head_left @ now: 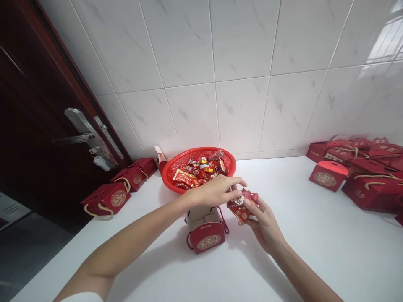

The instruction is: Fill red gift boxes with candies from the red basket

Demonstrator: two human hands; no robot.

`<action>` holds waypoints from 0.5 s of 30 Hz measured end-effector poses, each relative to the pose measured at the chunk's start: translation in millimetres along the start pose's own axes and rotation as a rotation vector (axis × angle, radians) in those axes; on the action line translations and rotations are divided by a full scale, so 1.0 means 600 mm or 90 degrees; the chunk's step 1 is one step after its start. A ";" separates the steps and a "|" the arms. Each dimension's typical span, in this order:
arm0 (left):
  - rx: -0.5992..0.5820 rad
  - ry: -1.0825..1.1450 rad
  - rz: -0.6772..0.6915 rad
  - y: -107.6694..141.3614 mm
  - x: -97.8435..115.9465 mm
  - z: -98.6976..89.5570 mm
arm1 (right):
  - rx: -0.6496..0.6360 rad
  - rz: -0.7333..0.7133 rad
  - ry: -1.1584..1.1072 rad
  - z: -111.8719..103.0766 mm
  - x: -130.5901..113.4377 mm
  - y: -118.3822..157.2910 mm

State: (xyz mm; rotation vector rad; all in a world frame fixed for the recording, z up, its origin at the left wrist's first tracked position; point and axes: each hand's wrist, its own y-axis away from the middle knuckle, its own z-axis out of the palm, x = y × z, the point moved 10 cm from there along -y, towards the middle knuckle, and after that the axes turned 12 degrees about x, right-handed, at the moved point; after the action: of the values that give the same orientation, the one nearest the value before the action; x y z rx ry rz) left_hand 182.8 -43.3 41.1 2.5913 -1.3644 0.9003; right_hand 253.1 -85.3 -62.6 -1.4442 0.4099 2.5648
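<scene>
My right hand (262,224) is closed around several red wrapped candies (243,209), with the thumb on top of them. My left hand (217,188) reaches across from the left, its thumb and fingers curled at the left end of these candies. Part of its grip is hidden. Below the hands stands a small red gift box (206,238) with its top open and red cord handles at its sides. Behind my left hand, a red plastic basket (170,167) holds many wrapped candies (201,170).
Red boxes with rope handles (110,199) stand along the table's left edge. More red boxes (374,188) are piled at the right, a single one (327,176) in front. The white table (283,184) meets a tiled wall (242,113); a dark door (47,84) is at left.
</scene>
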 end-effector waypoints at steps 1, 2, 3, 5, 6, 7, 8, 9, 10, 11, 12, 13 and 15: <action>-0.006 0.002 -0.001 0.001 0.001 0.002 | 0.001 0.005 0.004 0.000 0.001 0.000; -0.012 0.005 -0.003 0.002 0.002 0.002 | 0.000 0.010 0.007 0.000 0.002 0.001; -0.016 0.009 -0.006 0.002 -0.001 -0.001 | -0.001 0.013 0.009 0.000 0.001 0.001; 0.001 0.024 -0.020 0.000 -0.016 -0.024 | -0.004 0.015 0.011 0.002 -0.001 0.002; 0.023 0.032 -0.035 -0.003 -0.031 -0.043 | -0.005 0.015 0.011 0.002 -0.003 0.003; 0.058 0.039 -0.055 -0.006 -0.051 -0.067 | -0.004 0.015 0.012 0.003 -0.005 0.004; 0.088 0.044 -0.086 -0.007 -0.077 -0.092 | -0.003 0.015 0.012 0.003 -0.007 0.004; 0.111 0.035 -0.120 -0.007 -0.106 -0.114 | -0.001 0.017 0.012 0.003 -0.008 0.005; 0.114 0.009 -0.162 -0.005 -0.139 -0.129 | 0.000 0.020 0.011 0.003 -0.008 0.005; 0.095 -0.029 -0.204 -0.001 -0.172 -0.137 | -0.001 0.023 0.011 0.003 -0.007 0.006; 0.052 -0.091 -0.234 0.006 -0.202 -0.136 | -0.003 0.024 0.011 0.004 -0.006 0.006; 0.003 -0.164 -0.254 0.013 -0.229 -0.132 | -0.007 0.025 0.012 0.004 -0.005 0.007; -0.043 -0.225 -0.273 0.026 -0.268 -0.122 | -0.013 0.018 0.016 0.005 -0.004 0.007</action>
State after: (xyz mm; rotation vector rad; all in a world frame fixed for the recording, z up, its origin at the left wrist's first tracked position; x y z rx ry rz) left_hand 67.3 88.6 12.9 2.9117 -0.8087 0.3409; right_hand 250.5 -88.6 -58.5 -1.4884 0.4126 2.5833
